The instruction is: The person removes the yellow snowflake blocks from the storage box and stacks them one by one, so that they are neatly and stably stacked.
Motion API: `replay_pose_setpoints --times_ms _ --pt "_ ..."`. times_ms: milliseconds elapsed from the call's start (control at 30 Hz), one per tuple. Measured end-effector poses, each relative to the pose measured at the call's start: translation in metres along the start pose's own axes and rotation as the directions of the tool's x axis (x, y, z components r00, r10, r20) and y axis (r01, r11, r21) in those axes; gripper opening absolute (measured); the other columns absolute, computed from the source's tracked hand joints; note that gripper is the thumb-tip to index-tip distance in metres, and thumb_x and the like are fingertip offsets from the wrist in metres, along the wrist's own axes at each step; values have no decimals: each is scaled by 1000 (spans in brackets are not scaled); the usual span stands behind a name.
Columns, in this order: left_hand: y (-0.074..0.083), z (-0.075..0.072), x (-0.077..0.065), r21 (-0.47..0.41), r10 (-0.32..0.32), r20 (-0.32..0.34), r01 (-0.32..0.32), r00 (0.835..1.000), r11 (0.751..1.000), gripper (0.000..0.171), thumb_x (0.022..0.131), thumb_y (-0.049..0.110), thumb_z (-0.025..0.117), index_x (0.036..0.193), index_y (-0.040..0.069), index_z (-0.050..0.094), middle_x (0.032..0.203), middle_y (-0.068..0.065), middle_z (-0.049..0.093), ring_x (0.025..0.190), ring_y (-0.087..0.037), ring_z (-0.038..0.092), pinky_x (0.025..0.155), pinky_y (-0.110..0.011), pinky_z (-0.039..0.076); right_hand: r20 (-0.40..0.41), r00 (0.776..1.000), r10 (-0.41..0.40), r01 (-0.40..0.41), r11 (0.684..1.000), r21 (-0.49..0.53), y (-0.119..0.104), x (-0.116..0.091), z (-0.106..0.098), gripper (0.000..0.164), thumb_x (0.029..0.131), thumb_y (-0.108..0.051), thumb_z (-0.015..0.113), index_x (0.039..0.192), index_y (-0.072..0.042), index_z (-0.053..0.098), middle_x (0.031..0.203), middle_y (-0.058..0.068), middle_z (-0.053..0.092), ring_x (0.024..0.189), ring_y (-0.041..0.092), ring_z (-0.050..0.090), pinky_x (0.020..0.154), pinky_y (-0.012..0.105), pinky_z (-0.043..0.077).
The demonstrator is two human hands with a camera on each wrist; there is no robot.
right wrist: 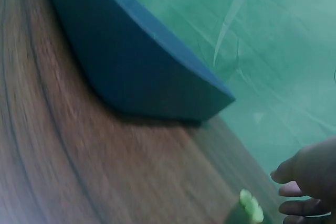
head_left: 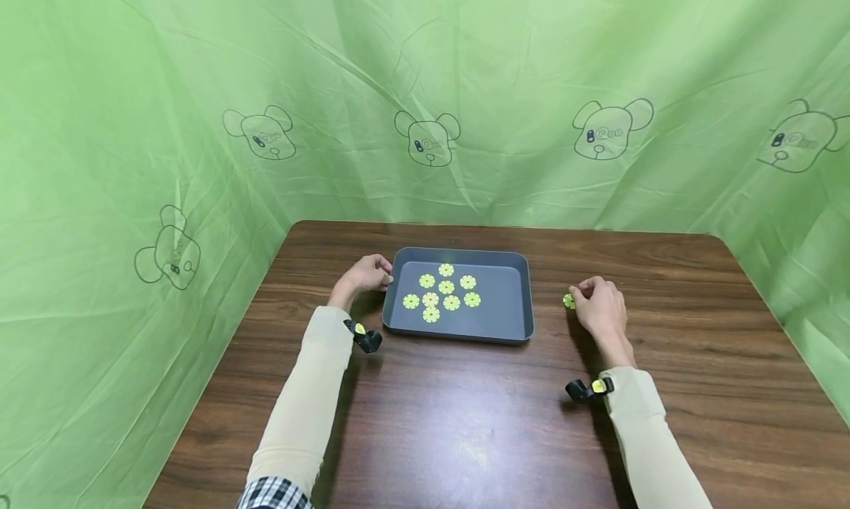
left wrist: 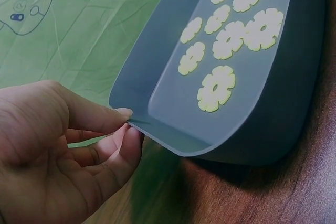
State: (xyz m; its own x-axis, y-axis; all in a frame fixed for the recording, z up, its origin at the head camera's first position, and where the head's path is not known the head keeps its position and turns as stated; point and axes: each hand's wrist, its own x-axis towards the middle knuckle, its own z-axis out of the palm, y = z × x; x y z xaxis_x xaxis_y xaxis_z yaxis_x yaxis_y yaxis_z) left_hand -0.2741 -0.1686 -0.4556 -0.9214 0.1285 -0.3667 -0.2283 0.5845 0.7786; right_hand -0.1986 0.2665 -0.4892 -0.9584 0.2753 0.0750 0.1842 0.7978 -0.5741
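Observation:
A dark grey rectangular tray [head_left: 501, 313] rests on the table with several yellow-green flower-shaped discs [head_left: 472, 299] lying mostly in its left half. My left hand [head_left: 365, 274] pinches the tray's left rim, thumb on top and curled fingers against the outside, as the left wrist view shows. Right of the tray, my right hand [head_left: 600, 311] is low over the table beside a single flower-shaped disc [right wrist: 251, 206]. In the right wrist view a gap shows between that disc and the loosely bent fingers [right wrist: 294, 206]; in the head view the fingertips overlap its edge.
The brown wooden table [head_left: 425, 413] carries the tray near its back edge. Green cloth [head_left: 358, 184] with bear-head outlines hangs behind and at both sides. A small black camera [head_left: 367, 339] is strapped to the left wrist, another [head_left: 580, 391] to the right.

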Motion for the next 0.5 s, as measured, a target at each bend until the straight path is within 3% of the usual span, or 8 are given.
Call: replay_pose_setpoints --times_ms 500 --pt "-1 1 1 3 -1 -2 1 1000 1000 26 89 0 56 114 -4 51 103 -13 52 86 -20 58 81 -31 56 -36 983 -179 183 974 131 -59 -2 9 29 92 -27 61 107 -2 61 111 21 58 105 39 52 91 52 40"
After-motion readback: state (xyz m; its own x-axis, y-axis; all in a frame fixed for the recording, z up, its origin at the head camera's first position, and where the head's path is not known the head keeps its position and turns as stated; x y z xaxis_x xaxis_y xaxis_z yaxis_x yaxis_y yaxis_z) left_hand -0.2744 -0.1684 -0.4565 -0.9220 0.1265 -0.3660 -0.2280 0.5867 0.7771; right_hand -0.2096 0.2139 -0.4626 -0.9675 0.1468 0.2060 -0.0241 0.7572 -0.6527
